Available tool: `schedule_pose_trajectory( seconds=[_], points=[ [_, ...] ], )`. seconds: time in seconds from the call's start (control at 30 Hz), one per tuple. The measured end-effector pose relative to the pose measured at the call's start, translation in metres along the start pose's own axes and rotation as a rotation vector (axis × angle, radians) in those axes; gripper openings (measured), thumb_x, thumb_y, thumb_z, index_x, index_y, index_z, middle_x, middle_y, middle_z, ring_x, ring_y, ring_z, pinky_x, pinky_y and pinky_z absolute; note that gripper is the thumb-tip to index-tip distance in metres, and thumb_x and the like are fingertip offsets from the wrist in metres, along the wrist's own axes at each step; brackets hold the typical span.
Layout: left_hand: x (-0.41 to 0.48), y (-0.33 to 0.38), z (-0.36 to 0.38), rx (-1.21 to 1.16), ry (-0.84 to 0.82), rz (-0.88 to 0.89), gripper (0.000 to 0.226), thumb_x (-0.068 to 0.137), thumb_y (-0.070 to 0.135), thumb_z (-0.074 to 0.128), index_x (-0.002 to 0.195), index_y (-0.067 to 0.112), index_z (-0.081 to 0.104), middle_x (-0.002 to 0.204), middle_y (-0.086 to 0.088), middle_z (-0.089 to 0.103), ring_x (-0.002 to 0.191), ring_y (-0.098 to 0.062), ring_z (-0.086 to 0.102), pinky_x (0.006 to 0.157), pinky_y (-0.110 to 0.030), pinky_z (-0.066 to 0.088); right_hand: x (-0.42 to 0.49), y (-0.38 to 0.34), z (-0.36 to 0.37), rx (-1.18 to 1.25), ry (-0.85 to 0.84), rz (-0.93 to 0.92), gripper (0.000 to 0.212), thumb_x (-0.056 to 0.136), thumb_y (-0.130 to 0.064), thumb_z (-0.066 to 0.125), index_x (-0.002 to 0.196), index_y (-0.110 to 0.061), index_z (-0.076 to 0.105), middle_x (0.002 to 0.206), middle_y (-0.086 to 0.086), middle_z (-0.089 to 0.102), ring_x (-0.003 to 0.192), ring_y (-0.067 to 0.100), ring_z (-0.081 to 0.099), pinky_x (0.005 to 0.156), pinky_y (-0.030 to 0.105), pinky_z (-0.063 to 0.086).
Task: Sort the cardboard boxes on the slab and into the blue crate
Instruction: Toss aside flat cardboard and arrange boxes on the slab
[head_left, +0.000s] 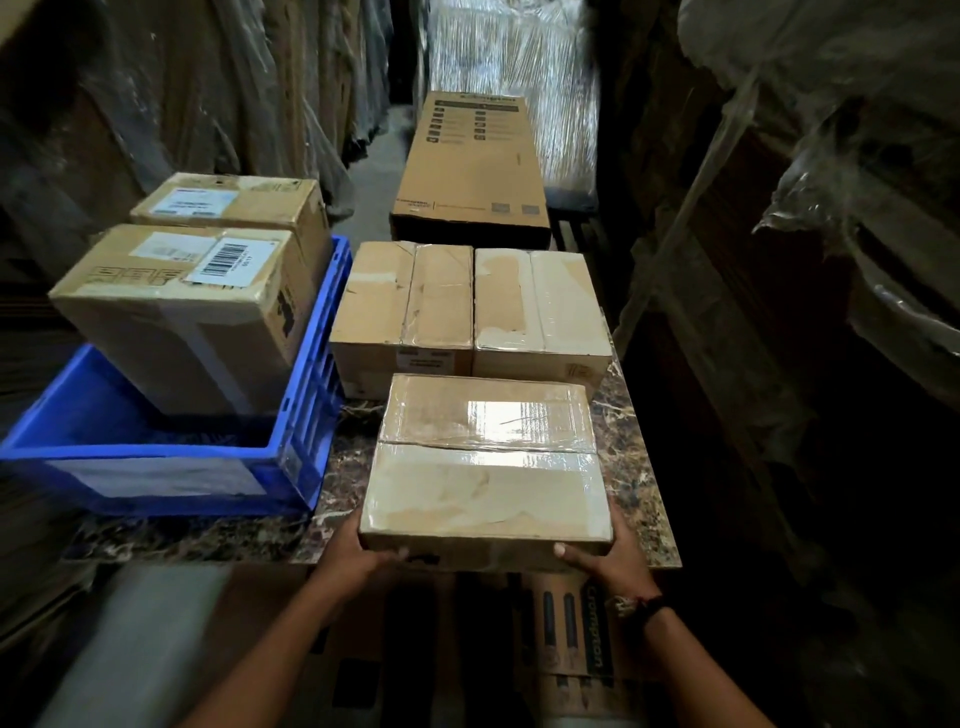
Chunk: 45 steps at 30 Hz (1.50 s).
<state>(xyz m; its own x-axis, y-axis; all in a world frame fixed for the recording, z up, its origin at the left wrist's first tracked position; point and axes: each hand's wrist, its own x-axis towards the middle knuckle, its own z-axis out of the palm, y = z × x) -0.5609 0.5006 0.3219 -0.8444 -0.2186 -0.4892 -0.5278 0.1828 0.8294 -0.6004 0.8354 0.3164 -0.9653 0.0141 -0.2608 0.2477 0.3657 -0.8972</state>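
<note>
Nearest of all, a printed carton (571, 644) is seen below the worktop edge, between the forearms. Just above it, the left grip (366, 553) and the right grip (605, 561) are clamped on a taped box (485, 483), one curled round each lower front corner. The box is found straight ahead of both grips, at the near edge of the marble worktop (639, 467); whether its base rests there or is held just clear cannot be told. Its long axis and tape seam are judged to run left to right. Plain brown card is shown, wrapped in glossy clear tape, the top slightly creased. To the left, nearer the left grip, the blue crate (156, 483) is set, with bare floor at its near end and two labelled boxes (182, 312) further in. Just beyond the held box, two sealed boxes (405, 306) are stood side by side, touching. Farthest off, a long carton (467, 166) is laid lengthwise
</note>
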Motion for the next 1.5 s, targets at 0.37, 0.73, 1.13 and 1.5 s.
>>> schedule_pose_trajectory(
  seconds=[0.37,0.73,1.13,1.5],
  points=[
    [0.007,0.038,-0.004,-0.094,0.194,0.118,0.041,0.071,0.008,0.084,0.108,0.011,0.066,0.097,-0.004,0.072,0.093,-0.022,0.068,0.088,-0.042,0.056,0.018,-0.042,-0.017,0.014,0.059,-0.084,0.052,0.069,0.004,0.081,0.114,-0.008,0.057,0.099,-0.004,0.064,0.084,-0.002,0.063,0.065,0.010,0.051],
    [0.012,0.110,-0.005,-0.060,0.422,0.219,0.024,0.076,0.039,0.081,0.082,0.018,0.071,0.074,0.000,0.073,0.070,-0.019,0.072,0.066,-0.043,0.061,0.041,-0.107,-0.021,-0.024,0.326,-0.103,0.024,0.079,-0.033,0.078,0.082,-0.011,0.066,0.069,-0.007,0.063,0.062,0.003,0.056,0.047,0.012,0.042],
    [0.041,0.146,0.003,0.128,0.467,0.101,0.043,0.073,0.063,0.073,0.081,0.020,0.070,0.082,-0.002,0.071,0.080,-0.027,0.067,0.075,-0.040,0.056,0.090,-0.135,-0.016,-0.074,0.393,0.164,0.059,0.073,-0.066,0.066,0.097,-0.012,0.068,0.092,0.005,0.070,0.085,0.028,0.065,0.078,0.038,0.054],
    [0.067,0.176,0.014,0.416,0.580,-0.010,0.071,0.077,0.069,0.064,0.105,0.005,0.063,0.110,-0.021,0.064,0.104,-0.041,0.058,0.092,-0.048,0.046,0.123,-0.147,-0.014,-0.191,0.291,0.204,0.076,0.075,-0.068,0.064,0.120,-0.007,0.058,0.116,0.013,0.065,0.101,0.034,0.061,0.087,0.042,0.052]
  ],
)
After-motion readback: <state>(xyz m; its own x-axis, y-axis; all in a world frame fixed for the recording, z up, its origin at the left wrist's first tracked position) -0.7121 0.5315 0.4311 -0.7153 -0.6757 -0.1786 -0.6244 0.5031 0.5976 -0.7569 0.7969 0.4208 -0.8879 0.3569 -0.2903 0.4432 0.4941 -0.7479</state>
